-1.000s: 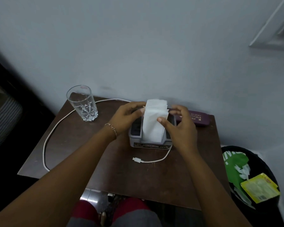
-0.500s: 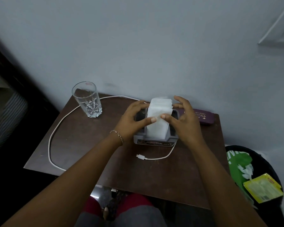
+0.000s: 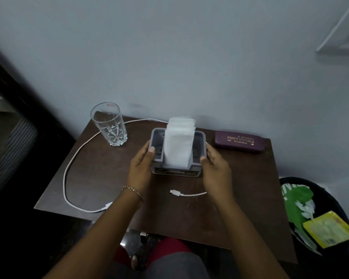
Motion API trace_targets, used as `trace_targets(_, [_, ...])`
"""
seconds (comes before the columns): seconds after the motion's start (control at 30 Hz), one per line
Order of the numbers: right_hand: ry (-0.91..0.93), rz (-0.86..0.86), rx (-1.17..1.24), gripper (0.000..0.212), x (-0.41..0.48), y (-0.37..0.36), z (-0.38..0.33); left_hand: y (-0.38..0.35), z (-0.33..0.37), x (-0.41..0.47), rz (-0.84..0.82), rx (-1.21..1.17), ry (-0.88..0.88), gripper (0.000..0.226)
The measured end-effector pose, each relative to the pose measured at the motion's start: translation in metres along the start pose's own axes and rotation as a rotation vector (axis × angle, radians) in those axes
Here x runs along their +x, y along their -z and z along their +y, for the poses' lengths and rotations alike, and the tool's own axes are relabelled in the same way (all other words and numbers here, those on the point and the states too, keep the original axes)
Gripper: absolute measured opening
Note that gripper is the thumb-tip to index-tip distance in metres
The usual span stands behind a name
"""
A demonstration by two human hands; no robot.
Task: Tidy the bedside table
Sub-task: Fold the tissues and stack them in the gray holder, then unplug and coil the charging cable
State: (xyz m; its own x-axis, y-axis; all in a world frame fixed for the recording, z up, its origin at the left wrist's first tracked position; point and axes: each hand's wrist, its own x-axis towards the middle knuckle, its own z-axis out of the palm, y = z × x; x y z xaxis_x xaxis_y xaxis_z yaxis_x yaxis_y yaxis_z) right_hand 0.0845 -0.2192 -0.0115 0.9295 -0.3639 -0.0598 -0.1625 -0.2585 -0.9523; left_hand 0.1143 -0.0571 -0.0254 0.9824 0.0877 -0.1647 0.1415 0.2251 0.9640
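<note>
Tissue holder (image 3: 175,171): clamped between both hands, mid bedside table (image 3: 109,174). Resting or lifted: cannot tell. White tissues (image 3: 178,146) upright in centre slot, between the thumbs. Left hand (image 3: 140,168): thumb on left rim, fingers gripping that wall. Right hand (image 3: 216,168): same grip on right wall. Glass (image 3: 109,125) beyond left fingertips, well apart. Glasses case (image 3: 239,140) near right fingertips, outboard. Cable (image 3: 69,164) plug end on wrist side of thumbs.

Your clear lane: bare counter (image 3: 258,188) front right. Back left, glass (image 3: 109,125) blocks; back right, spectacle case (image 3: 239,141); centre, tissue holder (image 3: 174,171); left and front, cable (image 3: 64,182) loops flat.
</note>
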Motion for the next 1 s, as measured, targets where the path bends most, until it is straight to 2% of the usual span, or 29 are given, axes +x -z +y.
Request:
trace_targets(0.2, [-0.004,0.016,-0.005,0.042,0.021,-0.023,-0.008,0.003,0.009,0.025,0.015,0.043,-0.035,0.035])
trace_targets(0.43, [0.017,0.02,-0.061,0.038,0.028,-0.023,-0.015,0.0,0.014,0.034,0.045,0.057,0.012,0.034])
trace_targets(0.53, [-0.027,0.037,-0.046,0.039,0.022,-0.018,-0.009,0.014,0.021,0.022,0.154,0.103,0.01,0.039])
trace_targets(0.67, [-0.092,0.183,-0.022,0.028,0.011,0.002,0.012,0.055,0.03,-0.006,0.323,0.126,-0.151,0.022])
trace_targets(0.77, [-0.099,0.235,-0.161,0.015,0.006,0.015,0.032,0.102,0.03,-0.011,0.543,0.392,-0.218,0.012])
trace_targets(0.83, [-0.079,0.248,-0.269,0.012,0.004,0.02,0.04,0.135,0.029,-0.005,0.665,0.619,-0.15,0.014])
trace_targets(0.9, [-0.07,0.261,-0.347,0.013,0.005,0.021,0.043,0.161,0.029,0.004,0.708,0.747,-0.088,0.02])
trace_targets(1.0, [-0.104,0.252,-0.409,0.017,0.009,0.02,0.042,0.174,0.034,0.014,0.65,0.902,0.013,0.028])
